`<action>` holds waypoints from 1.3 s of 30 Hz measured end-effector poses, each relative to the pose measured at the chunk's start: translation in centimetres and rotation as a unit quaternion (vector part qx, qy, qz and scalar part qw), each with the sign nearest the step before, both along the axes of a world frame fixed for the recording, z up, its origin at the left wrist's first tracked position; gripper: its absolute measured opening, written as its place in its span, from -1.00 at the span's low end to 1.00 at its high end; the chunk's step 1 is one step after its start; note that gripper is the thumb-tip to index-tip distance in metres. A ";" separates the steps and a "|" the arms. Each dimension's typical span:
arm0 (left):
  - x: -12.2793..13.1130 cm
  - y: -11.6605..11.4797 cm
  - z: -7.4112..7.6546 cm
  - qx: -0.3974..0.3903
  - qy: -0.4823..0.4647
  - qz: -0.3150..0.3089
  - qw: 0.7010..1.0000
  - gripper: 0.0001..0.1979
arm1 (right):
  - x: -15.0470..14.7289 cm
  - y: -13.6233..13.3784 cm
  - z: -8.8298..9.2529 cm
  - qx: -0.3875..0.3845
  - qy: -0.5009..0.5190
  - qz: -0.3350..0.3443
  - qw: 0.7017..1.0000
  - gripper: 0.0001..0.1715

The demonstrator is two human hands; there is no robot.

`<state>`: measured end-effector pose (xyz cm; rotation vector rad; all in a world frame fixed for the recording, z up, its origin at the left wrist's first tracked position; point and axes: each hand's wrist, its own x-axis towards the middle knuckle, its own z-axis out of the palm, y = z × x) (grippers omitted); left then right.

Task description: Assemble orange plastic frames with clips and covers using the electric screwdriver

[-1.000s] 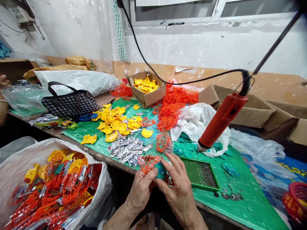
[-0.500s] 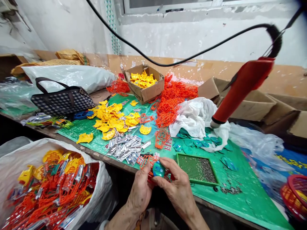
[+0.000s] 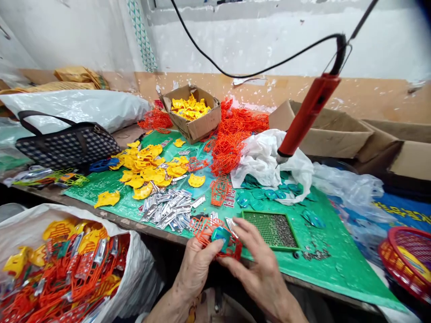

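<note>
My left hand is closed on an orange plastic frame, its thumb pressing a glossy teal plastic piece against the frame. On the other side, my right hand has its fingers spread, the thumb at the frame's lower right edge. A silver metal strip shows beside the right fingertips; I cannot tell whether they touch it. Just behind my hands lie a pile of silver metal strips and a green perforated tray with small metal parts.
Yellow plastic pieces and orange frames are heaped behind. A red electric screwdriver hangs from a cord at the right. At left stands a white sack of assembled pieces; a red basket is at far right. Teal pieces lie by white plastic.
The right fingers have come off the teal piece and spread apart. The left thumb now lies on it, and more of the orange frame shows. The view has shifted right.
</note>
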<state>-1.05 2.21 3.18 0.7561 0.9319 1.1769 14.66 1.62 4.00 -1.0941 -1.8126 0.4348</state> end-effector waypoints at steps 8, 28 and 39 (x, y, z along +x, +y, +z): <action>0.2 0.0 0.7 -0.059 0.034 -0.095 0.993 -0.75 | 12.3 8.4 7.7 0.146 0.226 -0.274 0.923 -0.04; 1.1 -0.8 0.6 -0.093 0.040 -0.151 0.983 -0.75 | 6.4 12.4 9.7 -0.189 0.377 0.028 0.906 -0.49; 2.0 -0.9 0.6 -0.113 0.029 -0.149 0.982 -0.72 | 7.6 11.6 5.4 -0.128 0.320 -0.111 0.932 -0.77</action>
